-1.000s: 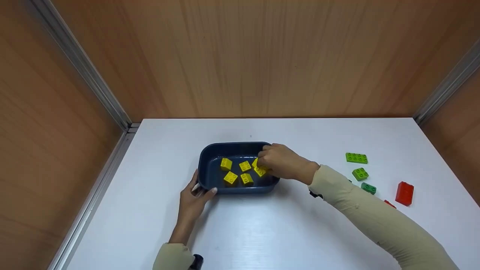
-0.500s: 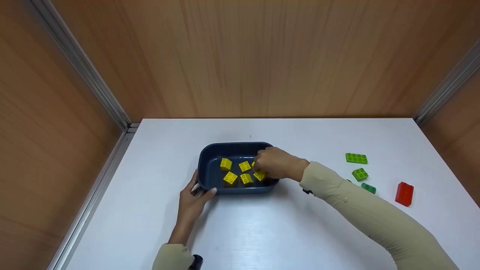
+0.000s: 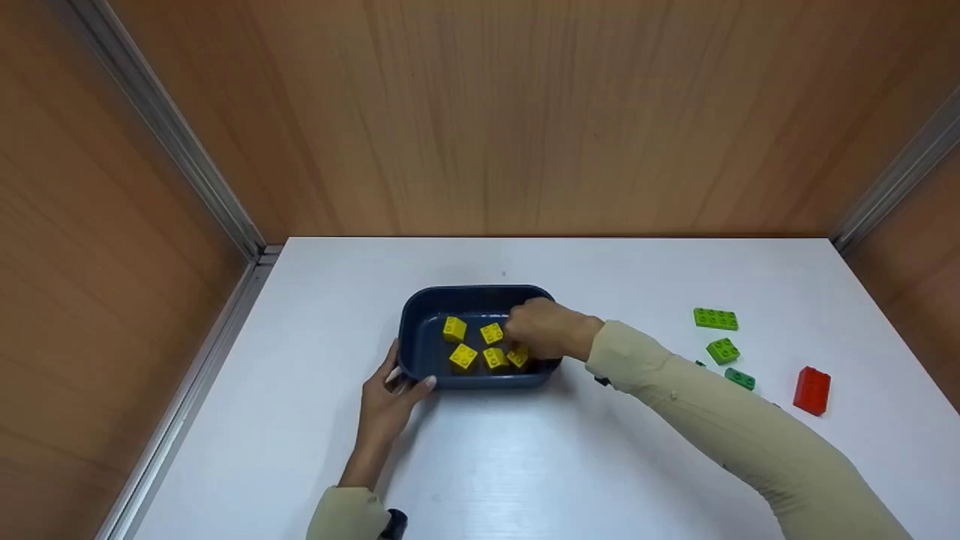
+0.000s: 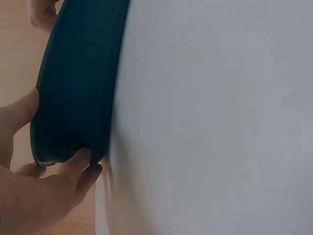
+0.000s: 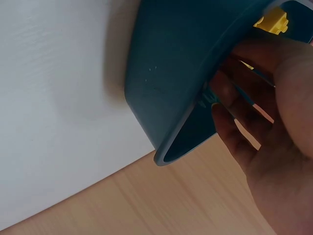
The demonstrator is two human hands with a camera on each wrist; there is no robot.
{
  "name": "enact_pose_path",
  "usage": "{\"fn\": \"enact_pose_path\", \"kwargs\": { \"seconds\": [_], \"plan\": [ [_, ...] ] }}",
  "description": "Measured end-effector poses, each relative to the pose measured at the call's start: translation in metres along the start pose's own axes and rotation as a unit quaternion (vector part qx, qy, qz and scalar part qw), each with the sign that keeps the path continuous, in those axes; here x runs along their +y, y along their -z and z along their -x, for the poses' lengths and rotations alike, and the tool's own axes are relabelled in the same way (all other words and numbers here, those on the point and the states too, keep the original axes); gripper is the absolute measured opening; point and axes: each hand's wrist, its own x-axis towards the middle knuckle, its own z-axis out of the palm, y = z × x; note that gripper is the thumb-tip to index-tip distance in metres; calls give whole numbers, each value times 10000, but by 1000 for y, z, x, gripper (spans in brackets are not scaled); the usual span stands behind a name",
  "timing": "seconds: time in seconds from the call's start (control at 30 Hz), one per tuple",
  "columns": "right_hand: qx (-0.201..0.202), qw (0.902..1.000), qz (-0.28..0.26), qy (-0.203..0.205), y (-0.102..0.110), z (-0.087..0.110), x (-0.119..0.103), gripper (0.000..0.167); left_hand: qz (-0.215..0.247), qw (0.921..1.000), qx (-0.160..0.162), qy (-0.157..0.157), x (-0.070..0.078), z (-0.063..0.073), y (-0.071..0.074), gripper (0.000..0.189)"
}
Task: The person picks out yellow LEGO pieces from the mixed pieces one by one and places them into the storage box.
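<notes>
A dark blue dish (image 3: 476, 381) with a raised rim sits on the white table, holding several yellow toy bricks (image 3: 463, 356). At its left end my left hand (image 3: 384, 405) grips it, thumb on the rim and fingers around the end wall; the left wrist view shows this hand (image 4: 44, 191) from the side. My right hand (image 3: 546, 328) reaches down into the right end of the dish, covering part of the bricks there. In the right wrist view this hand (image 5: 264, 112) has its fingers past the rim, near a yellow brick (image 5: 274, 22). I cannot tell whether it holds one.
On the right side of the table lie light green bricks (image 3: 716, 319), a dark green brick (image 3: 740, 378) and a red brick (image 3: 812, 390). My right sleeve (image 3: 720, 420) partly covers other pieces there. A wood-grain panel (image 3: 480, 120) stands behind the table.
My right hand has shifted slightly left and deeper into the dish, covering a yellow brick that showed earlier. The left hand and dish stay put.
</notes>
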Motion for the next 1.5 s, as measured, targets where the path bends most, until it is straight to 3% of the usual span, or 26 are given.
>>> {"fn": "enact_pose_path", "kwargs": {
  "seconds": [0.33,0.93,1.5],
  "plan": [
    [-99,9990,-434,-63,-6,-1,7,31,-40,10000,-19,26,1,1,-3,90],
    [-300,9995,16,-104,-6,-4,5,29,-82,10000,-13,39,2,-1,-3,90],
    [-707,9965,-284,-334,23,-9,0,34,-162,9997,5,191,1,0,3,90]
  ]
}}
